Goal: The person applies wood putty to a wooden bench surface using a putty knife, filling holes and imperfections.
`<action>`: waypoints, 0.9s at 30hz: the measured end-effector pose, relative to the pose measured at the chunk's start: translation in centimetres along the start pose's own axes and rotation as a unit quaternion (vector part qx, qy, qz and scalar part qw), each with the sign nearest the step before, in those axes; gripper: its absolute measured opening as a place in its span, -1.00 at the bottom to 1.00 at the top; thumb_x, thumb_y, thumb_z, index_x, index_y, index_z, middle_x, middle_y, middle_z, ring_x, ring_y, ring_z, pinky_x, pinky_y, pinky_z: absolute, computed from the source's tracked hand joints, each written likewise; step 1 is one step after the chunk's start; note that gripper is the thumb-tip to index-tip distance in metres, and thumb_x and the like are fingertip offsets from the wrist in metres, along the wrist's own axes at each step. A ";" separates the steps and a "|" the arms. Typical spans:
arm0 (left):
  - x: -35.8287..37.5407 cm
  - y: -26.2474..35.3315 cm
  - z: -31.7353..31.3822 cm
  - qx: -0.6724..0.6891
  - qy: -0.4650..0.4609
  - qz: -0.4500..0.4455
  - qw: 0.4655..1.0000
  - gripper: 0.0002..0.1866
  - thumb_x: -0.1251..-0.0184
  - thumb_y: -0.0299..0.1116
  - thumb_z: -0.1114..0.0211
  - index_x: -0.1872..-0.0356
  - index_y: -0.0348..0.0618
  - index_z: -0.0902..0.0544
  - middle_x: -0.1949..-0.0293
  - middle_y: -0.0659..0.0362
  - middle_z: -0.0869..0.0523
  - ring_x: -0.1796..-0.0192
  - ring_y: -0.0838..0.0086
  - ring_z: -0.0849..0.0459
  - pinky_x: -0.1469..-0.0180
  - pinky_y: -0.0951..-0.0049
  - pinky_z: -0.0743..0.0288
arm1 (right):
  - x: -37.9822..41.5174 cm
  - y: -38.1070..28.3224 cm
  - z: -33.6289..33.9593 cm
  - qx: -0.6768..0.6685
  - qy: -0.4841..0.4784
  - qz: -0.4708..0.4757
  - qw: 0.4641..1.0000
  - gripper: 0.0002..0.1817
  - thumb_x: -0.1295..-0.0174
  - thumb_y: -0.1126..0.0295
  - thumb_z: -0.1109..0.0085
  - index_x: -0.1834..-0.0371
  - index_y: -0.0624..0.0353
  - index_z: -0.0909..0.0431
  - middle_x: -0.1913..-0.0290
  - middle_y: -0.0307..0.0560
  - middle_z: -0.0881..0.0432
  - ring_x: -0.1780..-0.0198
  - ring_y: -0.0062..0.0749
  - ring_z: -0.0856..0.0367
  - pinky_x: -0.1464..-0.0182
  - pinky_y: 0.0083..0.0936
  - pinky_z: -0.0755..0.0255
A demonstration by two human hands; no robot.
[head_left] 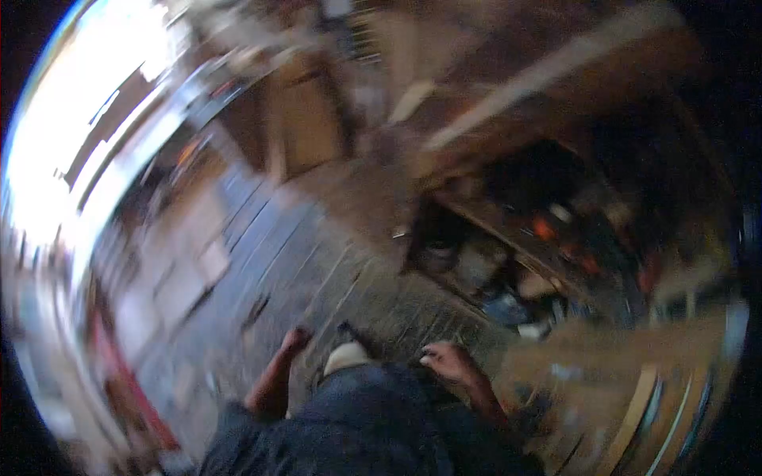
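My left hand (296,341) hangs low over the plank floor (309,238), left of my body. Motion smears its fingers, and no object shows in it. On the other side, my right hand (451,362) is held out in front of my dark clothing (357,420), its fingers loosely bent and a little apart, with nothing seen between them. Between the two hands a pale shoe or trouser leg (347,357) shows below me. Neither hand overlaps any nearby object in this view.
A wooden shelf unit (508,254) holding mixed items stands at the right. Farther ahead is a brown box or cabinet (309,115). Pale flat sheets (171,289) lie at the left, near a red bar (131,381). Long strips (635,420) are at the lower right.
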State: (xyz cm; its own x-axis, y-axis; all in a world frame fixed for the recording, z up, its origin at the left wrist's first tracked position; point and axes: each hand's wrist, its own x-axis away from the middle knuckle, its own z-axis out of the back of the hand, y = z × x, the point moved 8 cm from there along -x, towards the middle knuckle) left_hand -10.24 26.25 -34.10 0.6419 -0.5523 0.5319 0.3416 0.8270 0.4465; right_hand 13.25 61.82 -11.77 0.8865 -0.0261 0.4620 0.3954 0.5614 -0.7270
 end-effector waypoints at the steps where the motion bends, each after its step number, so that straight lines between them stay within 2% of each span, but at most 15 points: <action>1: -0.4 -4.9 -2.6 -0.015 0.023 0.061 0.998 -0.59 -0.24 -0.03 -0.11 0.19 -0.19 -0.63 0.16 -0.11 -0.64 0.07 -0.02 -0.57 0.01 0.09 -0.41 | -0.8 -0.3 1.4 0.005 0.023 -0.049 0.999 -0.57 -0.20 0.14 -0.18 -0.05 0.15 -0.54 -0.04 0.06 -0.55 -0.05 -0.17 -0.55 -0.06 -0.28 -0.43; 5: 9.1 -11.0 -4.2 0.196 0.132 0.270 0.933 -0.53 -0.17 0.01 -0.18 0.12 -0.19 -0.66 0.11 -0.05 -0.68 0.01 0.01 -0.60 -0.01 0.14 -0.43 | -6.3 -1.3 4.8 0.072 0.075 -0.021 0.994 -0.61 -0.18 0.21 -0.22 0.01 0.21 -0.57 0.03 0.05 -0.58 0.03 -0.21 -0.59 0.01 -0.33 -0.46; 6: 11.3 -12.0 -4.9 0.218 0.147 0.296 0.918 -0.53 -0.17 0.01 -0.18 0.12 -0.19 -0.66 0.11 -0.05 -0.68 0.01 0.01 -0.60 -0.01 0.14 -0.43 | -7.9 -1.5 4.8 0.091 0.047 0.002 0.995 -0.61 -0.18 0.21 -0.22 0.01 0.21 -0.57 0.03 0.05 -0.58 0.03 -0.21 -0.59 0.01 -0.33 -0.46; 9: 16.1 -14.3 -7.3 0.321 0.128 0.349 0.871 -0.56 -0.14 -0.01 -0.22 0.13 -0.16 -0.67 0.14 -0.05 -0.69 0.03 0.03 -0.62 0.01 0.15 -0.46 | -13.2 -5.5 5.1 0.136 0.037 0.024 0.990 -0.62 -0.20 0.20 -0.21 -0.01 0.16 -0.56 -0.05 0.03 -0.54 -0.02 -0.13 -0.54 -0.05 -0.26 -0.43; 11: 18.4 -18.0 -12.5 0.305 0.101 0.442 0.838 -0.55 -0.13 -0.02 -0.23 0.13 -0.18 -0.67 0.14 -0.08 -0.68 0.04 0.06 -0.63 0.02 0.18 -0.48 | -16.6 -9.9 4.2 0.143 0.018 0.040 0.989 -0.64 -0.21 0.19 -0.19 0.01 0.16 -0.57 -0.05 0.07 -0.53 -0.04 -0.14 -0.53 -0.07 -0.26 -0.41; 12: 20.0 -18.4 -12.7 0.319 0.104 0.455 0.825 -0.55 -0.13 -0.02 -0.23 0.13 -0.18 -0.67 0.14 -0.08 -0.68 0.04 0.06 -0.63 0.02 0.18 -0.48 | -18.7 -11.9 3.1 0.148 0.014 0.108 0.983 -0.65 -0.21 0.21 -0.18 0.02 0.19 -0.57 0.06 0.01 -0.59 0.04 -0.22 -0.57 -0.01 -0.32 -0.44; 14: 22.1 -18.7 -13.1 0.419 0.082 0.438 0.791 -0.49 -0.11 0.01 -0.25 0.08 -0.21 -0.64 0.15 -0.09 -0.68 0.07 0.06 -0.64 0.03 0.17 -0.48 | -22.8 -15.4 0.3 0.107 -0.022 0.104 0.989 -0.65 -0.22 0.22 -0.18 0.03 0.21 -0.57 0.13 -0.03 -0.62 0.10 -0.30 -0.58 0.03 -0.37 -0.44; 16: 22.7 -21.8 -13.0 0.410 0.106 0.463 0.779 -0.47 -0.11 0.03 -0.25 0.05 -0.21 -0.63 0.11 -0.08 -0.67 0.07 0.08 -0.64 0.03 0.18 -0.49 | -26.7 -18.2 -3.0 0.032 -0.029 0.118 0.992 -0.65 -0.22 0.24 -0.19 0.03 0.24 -0.57 0.30 -0.17 -0.64 0.27 -0.47 -0.58 0.16 -0.47 -0.44; 19: 21.5 -27.3 -13.6 0.463 0.158 0.433 0.757 -0.39 -0.12 0.08 -0.25 -0.04 -0.22 -0.57 0.00 -0.07 -0.62 -0.02 0.09 -0.60 -0.03 0.21 -0.47 | -33.4 -16.0 -8.8 0.021 -0.102 0.100 0.990 -0.65 -0.22 0.21 -0.20 0.05 0.23 -0.58 0.28 -0.15 -0.65 0.30 -0.47 -0.58 0.20 -0.49 -0.43; 21: 23.1 -27.5 -7.8 0.515 0.244 0.435 0.697 -0.40 -0.19 0.05 -0.23 -0.07 -0.26 -0.55 -0.03 -0.09 -0.60 -0.07 0.11 -0.57 -0.04 0.20 -0.45 | -37.5 -12.9 -12.9 0.047 -0.135 0.118 0.983 -0.65 -0.20 0.20 -0.22 0.07 0.21 -0.59 0.32 -0.17 -0.63 0.36 -0.47 -0.58 0.29 -0.49 -0.43; 23: 25.3 -27.7 -4.6 0.504 0.308 0.431 0.682 -0.41 -0.21 0.03 -0.22 -0.08 -0.27 -0.54 -0.02 -0.08 -0.61 -0.06 0.12 -0.58 -0.04 0.19 -0.45 | -39.3 -9.1 -16.2 0.036 -0.179 -0.019 0.983 -0.69 -0.19 0.18 -0.24 0.17 0.19 -0.61 0.39 -0.19 -0.61 0.41 -0.48 -0.55 0.38 -0.48 -0.40; 24: 25.3 -28.8 -2.2 0.483 0.368 0.411 0.680 -0.42 -0.23 0.01 -0.22 -0.10 -0.28 -0.53 -0.01 -0.08 -0.61 -0.06 0.14 -0.59 -0.04 0.19 -0.45 | -40.6 -5.7 -18.1 0.023 -0.228 0.014 0.973 -0.70 -0.17 0.16 -0.25 0.21 0.18 -0.61 0.41 -0.19 -0.61 0.42 -0.45 -0.56 0.41 -0.45 -0.40; 25: 24.5 -31.4 -4.0 0.460 0.359 0.430 0.689 -0.40 -0.26 0.02 -0.18 -0.13 -0.29 -0.49 -0.04 -0.09 -0.60 -0.05 0.15 -0.59 -0.04 0.19 -0.44 | -42.7 -3.9 -19.3 0.007 -0.267 0.056 0.962 -0.70 -0.16 0.15 -0.27 0.25 0.17 -0.61 0.43 -0.18 -0.60 0.43 -0.42 -0.57 0.44 -0.43 -0.40; 26: 25.3 -30.1 -1.8 0.548 0.401 0.363 0.638 -0.33 -0.24 0.06 -0.18 -0.17 -0.34 -0.44 -0.06 -0.13 -0.58 -0.09 0.14 -0.57 -0.09 0.21 -0.41 | -42.6 -5.1 -18.5 0.151 -0.199 0.035 0.968 -0.67 -0.14 0.12 -0.28 0.29 0.20 -0.59 0.40 -0.09 -0.65 0.36 -0.25 -0.63 0.38 -0.33 -0.44; 27: 25.2 -31.8 -2.1 0.480 0.397 0.363 0.693 -0.29 -0.21 0.12 -0.19 -0.17 -0.34 -0.43 -0.06 -0.13 -0.57 -0.07 0.14 -0.57 -0.10 0.23 -0.40 | -44.2 -4.7 -19.9 0.240 -0.223 0.221 0.919 -0.62 -0.11 0.10 -0.30 0.29 0.24 -0.60 0.36 -0.02 -0.68 0.27 -0.13 -0.64 0.30 -0.23 -0.45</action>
State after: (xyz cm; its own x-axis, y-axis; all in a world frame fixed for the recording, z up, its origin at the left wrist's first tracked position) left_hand -3.43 -13.74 -36.38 0.7112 0.5193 0.4739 -0.6383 0.1944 0.7448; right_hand -22.98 43.88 -38.85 0.7065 0.5730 0.4153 -0.2256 0.7386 -0.6353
